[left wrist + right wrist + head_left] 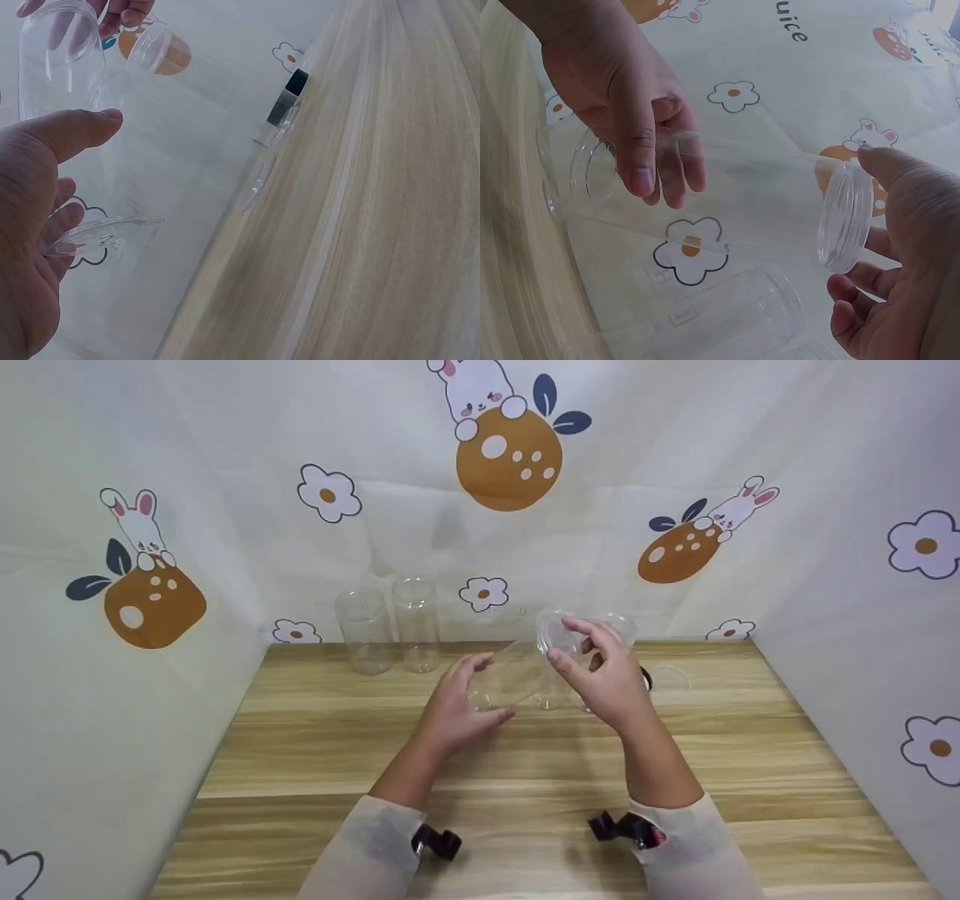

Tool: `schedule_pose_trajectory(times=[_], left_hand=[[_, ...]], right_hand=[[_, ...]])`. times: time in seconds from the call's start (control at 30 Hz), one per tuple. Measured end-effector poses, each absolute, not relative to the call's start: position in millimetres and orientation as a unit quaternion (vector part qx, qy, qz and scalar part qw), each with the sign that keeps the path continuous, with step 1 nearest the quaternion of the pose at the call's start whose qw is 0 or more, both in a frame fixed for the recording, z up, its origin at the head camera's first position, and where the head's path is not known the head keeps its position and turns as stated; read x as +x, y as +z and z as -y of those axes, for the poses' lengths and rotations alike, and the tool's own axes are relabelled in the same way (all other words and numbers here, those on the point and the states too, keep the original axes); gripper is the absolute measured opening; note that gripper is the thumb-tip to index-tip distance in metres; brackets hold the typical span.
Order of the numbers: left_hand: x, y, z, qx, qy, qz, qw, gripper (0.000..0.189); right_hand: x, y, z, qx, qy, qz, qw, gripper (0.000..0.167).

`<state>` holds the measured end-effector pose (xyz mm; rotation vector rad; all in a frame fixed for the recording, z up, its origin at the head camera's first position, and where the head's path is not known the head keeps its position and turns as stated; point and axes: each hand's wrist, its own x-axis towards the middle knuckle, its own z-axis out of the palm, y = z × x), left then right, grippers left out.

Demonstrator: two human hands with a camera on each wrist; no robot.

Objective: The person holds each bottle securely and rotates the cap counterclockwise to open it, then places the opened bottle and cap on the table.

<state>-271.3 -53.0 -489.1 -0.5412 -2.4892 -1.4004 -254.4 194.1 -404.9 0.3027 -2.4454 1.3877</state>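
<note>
A clear plastic jar [727, 187] lies tilted between both hands, above the tabletop. My left hand [461, 701] grips its lower end, the thumb [82, 135] along one side and the fingers around the other. My right hand [607, 675] holds the opposite, ridged round end [845, 217], with thumb above and curled fingers below in the right wrist view. Two more clear jars, a left one [365, 634] and a right one [417, 626], stand upright at the back left. Other clear jars [550, 696] stand behind the held one, partly hidden.
Beyond the right hand, a black ring-shaped item [646, 679] and a clear round piece [670, 679] lie on the wood-grain table [510, 825]. Printed fabric walls [405, 525] enclose the back and both sides. Black wrist mounts [622, 829] sit at the sleeves.
</note>
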Motion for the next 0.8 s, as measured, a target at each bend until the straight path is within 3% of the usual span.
schedule_pose_trajectory(times=[0.33, 0.8], left_hand=[[-271.5, -489.2, 53.9, -0.183, -0.478, 0.851, 0.117, 0.088], [-271.3, -487.8, 52.8, -0.177, -0.492, 0.845, 0.115, 0.089]], right_hand=[[-253.3, -405.5, -193.6, 0.140, 0.494, 0.843, 0.159, 0.046], [-251.6, -404.3, -195.0, 0.186, 0.514, 0.820, 0.168, 0.051]])
